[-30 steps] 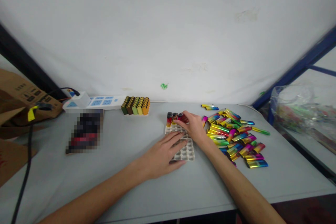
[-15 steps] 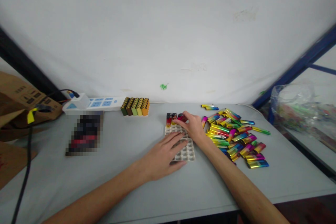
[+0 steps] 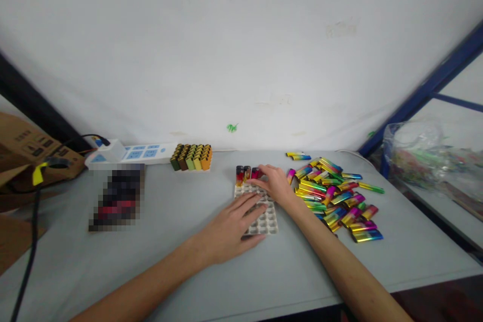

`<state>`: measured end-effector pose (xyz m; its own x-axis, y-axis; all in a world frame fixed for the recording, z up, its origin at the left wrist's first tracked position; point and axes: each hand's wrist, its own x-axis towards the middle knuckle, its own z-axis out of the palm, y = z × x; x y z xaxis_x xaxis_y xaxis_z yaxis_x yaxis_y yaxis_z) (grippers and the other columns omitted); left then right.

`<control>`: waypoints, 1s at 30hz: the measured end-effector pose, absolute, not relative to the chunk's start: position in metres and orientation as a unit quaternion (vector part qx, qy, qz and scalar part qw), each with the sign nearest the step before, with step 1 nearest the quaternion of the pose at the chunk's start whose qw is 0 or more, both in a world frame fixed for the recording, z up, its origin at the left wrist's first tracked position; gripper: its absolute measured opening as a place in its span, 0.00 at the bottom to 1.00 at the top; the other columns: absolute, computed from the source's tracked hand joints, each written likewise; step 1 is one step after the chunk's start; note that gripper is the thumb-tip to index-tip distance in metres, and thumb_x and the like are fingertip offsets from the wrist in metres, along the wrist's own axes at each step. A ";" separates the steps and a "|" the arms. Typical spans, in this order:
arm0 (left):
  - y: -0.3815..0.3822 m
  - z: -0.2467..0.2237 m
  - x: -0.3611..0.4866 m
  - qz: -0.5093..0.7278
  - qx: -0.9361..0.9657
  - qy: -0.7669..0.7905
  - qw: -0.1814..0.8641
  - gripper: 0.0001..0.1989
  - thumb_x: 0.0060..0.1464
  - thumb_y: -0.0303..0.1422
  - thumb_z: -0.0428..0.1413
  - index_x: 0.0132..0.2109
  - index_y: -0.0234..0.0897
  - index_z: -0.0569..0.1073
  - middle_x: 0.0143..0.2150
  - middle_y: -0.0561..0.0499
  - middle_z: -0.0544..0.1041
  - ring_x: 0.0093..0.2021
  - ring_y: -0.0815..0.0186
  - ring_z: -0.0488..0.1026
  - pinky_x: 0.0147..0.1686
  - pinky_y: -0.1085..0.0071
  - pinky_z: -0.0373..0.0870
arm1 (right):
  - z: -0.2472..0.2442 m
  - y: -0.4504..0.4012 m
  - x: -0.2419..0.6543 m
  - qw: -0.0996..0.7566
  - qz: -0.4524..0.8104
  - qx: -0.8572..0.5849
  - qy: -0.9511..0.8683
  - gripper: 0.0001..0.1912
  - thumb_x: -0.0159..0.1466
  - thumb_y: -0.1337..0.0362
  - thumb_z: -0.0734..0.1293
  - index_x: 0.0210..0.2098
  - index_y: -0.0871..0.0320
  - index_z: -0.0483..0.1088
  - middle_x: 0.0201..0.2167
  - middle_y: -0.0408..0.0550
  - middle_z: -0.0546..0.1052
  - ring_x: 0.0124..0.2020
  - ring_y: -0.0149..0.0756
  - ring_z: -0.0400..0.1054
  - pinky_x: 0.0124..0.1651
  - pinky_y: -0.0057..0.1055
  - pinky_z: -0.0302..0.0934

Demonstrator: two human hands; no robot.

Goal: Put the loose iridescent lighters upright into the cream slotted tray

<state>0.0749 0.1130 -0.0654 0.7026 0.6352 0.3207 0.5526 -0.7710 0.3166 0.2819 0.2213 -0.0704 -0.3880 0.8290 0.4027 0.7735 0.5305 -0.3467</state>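
A pale tray with rows of small cells [image 3: 270,225] lies in front of me. My left hand [image 3: 232,226] rests over its left side, fingers stretched out and spread on it. At the tray's far end, my right hand [image 3: 277,187] pinches a reddish-pink lighter [image 3: 255,174] that stands upright in the far row. To its left stand other upright lighters, one a dark-topped red and yellow lighter [image 3: 239,176]. The fingers partly hide the far right corner of the tray. Right beside my right forearm spreads a pile of shiny multicoloured lighters [image 3: 335,198].
Against the wall stand a block of packed lighters [image 3: 193,157] and a white power strip [image 3: 151,153]. A blurred-out dark object [image 3: 118,196] lies at left, near cardboard [image 3: 26,136] and a black cable [image 3: 30,256]. A clear plastic bag [image 3: 415,156] is beyond the right edge.
The whole view has shifted slightly. Both hands keep nearly the same place on the tray, the right still at the same lighter.
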 end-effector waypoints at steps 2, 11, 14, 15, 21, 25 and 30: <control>0.113 -0.066 0.075 0.215 0.917 0.323 0.097 0.29 0.67 0.42 0.61 0.70 0.38 0.69 0.72 0.37 0.68 0.75 0.47 0.61 0.73 0.48 0.63 | -0.070 0.220 0.282 0.256 0.050 -0.483 -0.836 0.21 0.67 0.43 0.73 0.35 0.55 0.74 0.30 0.46 0.77 0.31 0.38 0.71 0.33 0.30 0.57; 0.112 -0.065 0.073 0.214 0.917 0.322 0.098 0.30 0.68 0.43 0.61 0.71 0.37 0.68 0.74 0.37 0.65 0.75 0.47 0.60 0.73 0.48 0.63 | -0.033 0.225 0.313 0.298 0.159 -0.416 -0.844 0.19 0.71 0.48 0.70 0.52 0.55 0.78 0.46 0.51 0.84 0.47 0.43 0.79 0.53 0.36 0.69; 0.112 -0.064 0.073 0.211 0.918 0.321 0.098 0.30 0.68 0.43 0.61 0.71 0.37 0.67 0.75 0.37 0.64 0.75 0.48 0.60 0.73 0.49 0.63 | -0.022 0.248 0.353 0.285 0.087 -0.504 -0.811 0.15 0.76 0.57 0.65 0.51 0.59 0.79 0.49 0.56 0.84 0.50 0.46 0.79 0.59 0.40 0.68; 0.112 -0.064 0.072 0.214 0.918 0.320 0.100 0.30 0.68 0.43 0.61 0.71 0.38 0.67 0.75 0.38 0.64 0.75 0.48 0.60 0.73 0.49 0.63 | -0.022 0.258 0.367 0.254 0.050 -0.546 -0.797 0.15 0.76 0.62 0.63 0.52 0.63 0.79 0.50 0.61 0.83 0.53 0.48 0.78 0.61 0.42 0.67; 0.112 -0.066 0.071 0.215 0.917 0.320 0.106 0.31 0.68 0.43 0.61 0.72 0.39 0.66 0.75 0.38 0.64 0.75 0.49 0.60 0.73 0.50 0.62 | -0.047 0.295 0.410 0.075 -0.013 -0.603 -0.794 0.31 0.64 0.83 0.57 0.63 0.67 0.73 0.63 0.65 0.76 0.63 0.47 0.72 0.68 0.41 0.62; 0.112 -0.065 0.072 0.213 0.917 0.320 0.105 0.31 0.68 0.43 0.61 0.72 0.39 0.66 0.75 0.38 0.64 0.75 0.48 0.60 0.73 0.49 0.63 | -0.053 0.295 0.411 0.053 -0.005 -0.590 -0.805 0.31 0.62 0.83 0.61 0.63 0.66 0.74 0.60 0.65 0.78 0.61 0.48 0.73 0.67 0.41 0.62; 0.111 -0.064 0.072 0.195 0.920 0.326 0.101 0.31 0.68 0.42 0.61 0.71 0.37 0.67 0.75 0.37 0.63 0.76 0.47 0.59 0.73 0.49 0.63 | -0.035 0.289 0.399 0.022 0.017 -0.540 -0.841 0.19 0.65 0.75 0.69 0.54 0.61 0.81 0.52 0.61 0.82 0.53 0.47 0.77 0.61 0.36 0.65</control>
<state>0.0724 0.1111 -0.0639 0.7115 0.6391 0.2920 0.5607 -0.7669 0.3123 0.3991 0.2885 -0.0355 -0.4151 0.9096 0.0184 0.9081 0.4155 -0.0516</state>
